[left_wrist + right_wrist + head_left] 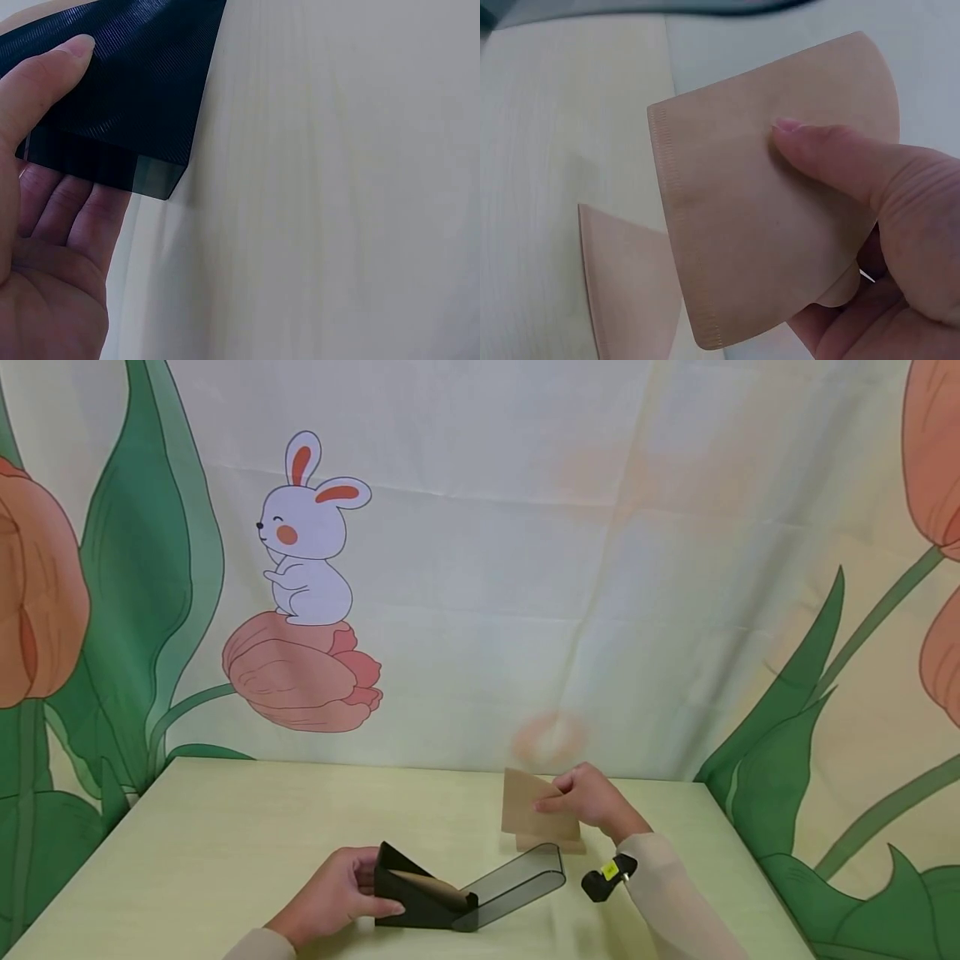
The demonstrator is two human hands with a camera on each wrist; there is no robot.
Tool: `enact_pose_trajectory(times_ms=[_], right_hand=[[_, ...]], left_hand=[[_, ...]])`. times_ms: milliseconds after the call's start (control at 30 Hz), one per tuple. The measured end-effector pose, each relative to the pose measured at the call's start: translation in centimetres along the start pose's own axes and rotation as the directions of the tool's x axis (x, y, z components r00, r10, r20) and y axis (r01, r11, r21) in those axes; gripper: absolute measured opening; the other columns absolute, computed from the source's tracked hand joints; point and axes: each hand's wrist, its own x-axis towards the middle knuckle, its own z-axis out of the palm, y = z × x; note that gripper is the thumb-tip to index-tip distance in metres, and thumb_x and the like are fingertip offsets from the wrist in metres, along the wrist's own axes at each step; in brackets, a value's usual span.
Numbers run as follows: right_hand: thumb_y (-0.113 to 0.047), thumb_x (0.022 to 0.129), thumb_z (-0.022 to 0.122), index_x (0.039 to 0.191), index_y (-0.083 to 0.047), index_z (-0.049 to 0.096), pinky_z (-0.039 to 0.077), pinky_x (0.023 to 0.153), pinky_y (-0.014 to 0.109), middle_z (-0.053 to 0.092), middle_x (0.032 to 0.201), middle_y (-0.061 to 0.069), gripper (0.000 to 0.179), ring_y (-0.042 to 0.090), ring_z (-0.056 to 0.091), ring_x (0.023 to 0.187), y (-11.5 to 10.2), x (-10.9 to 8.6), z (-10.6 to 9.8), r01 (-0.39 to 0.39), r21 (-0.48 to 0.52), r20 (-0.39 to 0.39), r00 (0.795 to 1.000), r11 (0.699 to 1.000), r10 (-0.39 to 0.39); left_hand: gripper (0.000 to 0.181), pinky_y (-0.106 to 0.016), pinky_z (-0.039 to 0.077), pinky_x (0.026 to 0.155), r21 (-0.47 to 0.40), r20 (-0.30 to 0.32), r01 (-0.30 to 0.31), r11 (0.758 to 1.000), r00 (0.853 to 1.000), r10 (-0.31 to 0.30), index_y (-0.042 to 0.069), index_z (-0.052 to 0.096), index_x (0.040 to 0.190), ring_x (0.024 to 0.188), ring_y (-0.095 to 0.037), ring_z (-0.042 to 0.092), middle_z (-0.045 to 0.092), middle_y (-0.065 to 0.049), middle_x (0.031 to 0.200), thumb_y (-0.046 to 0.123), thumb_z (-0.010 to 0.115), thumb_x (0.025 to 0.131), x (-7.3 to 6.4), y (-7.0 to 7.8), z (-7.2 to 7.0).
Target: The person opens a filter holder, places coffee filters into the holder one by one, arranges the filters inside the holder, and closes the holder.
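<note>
Pinching right hand [592, 799]: it is holding a tan, fan-shaped paper filter [527, 810], thumb pressing the near face, fingers bending behind.
Filter's lie: its crimped straight edge is facing away from the palm, while the hand is covering part of the rounded side.
Gripping left hand [337, 885]: thumb and fingers are clasping the tall end of a black, wedge-shaped box with a ridged face [401, 906].
Box from the right fingers: it is sitting to their left and nearer the person, its long axis running roughly sideways.
Lid between: a smoky see-through hinged lid [517, 900] is standing away from the box, reaching rightward toward the space below the filter.
Nearer hand: the left is touching the box; the right is hovering apart from it, beyond the lid.
Second tan paper piece [553, 846]: it is lying on the pale wooden table [262, 827], below the held filter; whether they are touching, I cannot tell.
Hard to make out: a tan edge [427, 887] is showing inside the box, count unclear; a rounded corner is peeking behind the filter, perhaps another layer; a dark band [705, 6] is being cut off above, possibly the lid.
</note>
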Motion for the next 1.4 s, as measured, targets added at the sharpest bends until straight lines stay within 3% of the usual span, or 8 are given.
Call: enact_pose_trajectory(times_ms=[467,800,1133,1400], right_hand=[[-0.029,0.081,0.088,0.071,-0.006,0.076,0.043,0.059,0.026,0.07,0.07,-0.004,0.027,0.011,0.053,0.067,-4.2,-3.1,-0.1,0.139,0.029,0.026,0.99,0.99,-0.14],[-0.024,0.082,0.087,0.064,-0.005,0.069,0.033,0.053,0.021,0.057,0.061,-0.008,0.032,0.007,0.044,0.059,-7.9,-5.1,0.5,0.268,0.052,0.049,0.961,0.962,-0.271],[-0.023,0.082,0.088,0.063,-0.009,0.068,0.033,0.052,0.02,0.061,0.062,-0.005,0.031,0.006,0.047,0.059,-8.9,-5.4,2.7,0.314,0.096,0.074,0.944,0.945,-0.321],[-0.022,0.083,0.087,0.064,-0.009,0.068,0.04,0.054,0.02,0.071,0.07,0.0,0.03,0.006,0.057,0.064,-9.3,-5.2,4.3,0.335,0.085,0.081,0.936,0.938,-0.342]], left_hand=[[0.047,-0.025,0.06,0.082,-0.004,-0.003,0.0,1.0,1.0,0.0,-0.001,0.069,0.118,0.096,-0.019,0.075,0.077,-0.015,0.11,0.016,0.09,0.079,-0.1,-0.3,-0.1],[0.046,-0.025,0.06,0.081,0.001,-0.002,-0.015,1.0,1.0,0.015,-0.002,0.069,0.118,0.095,-0.018,0.075,0.076,-0.017,0.11,0.015,0.089,0.08,-0.1,-0.4,0.0],[0.046,-0.025,0.06,0.081,0.003,0.002,-0.024,1.0,1.0,0.024,-0.002,0.069,0.118,0.095,-0.018,0.075,0.076,-0.018,0.11,0.014,0.089,0.08,0.0,-0.4,0.0],[0.047,-0.025,0.06,0.08,0.008,-0.006,-0.024,1.0,1.0,0.024,-0.002,0.069,0.117,0.093,-0.017,0.075,0.077,-0.017,0.108,0.016,0.09,0.079,0.1,-0.5,0.1]])
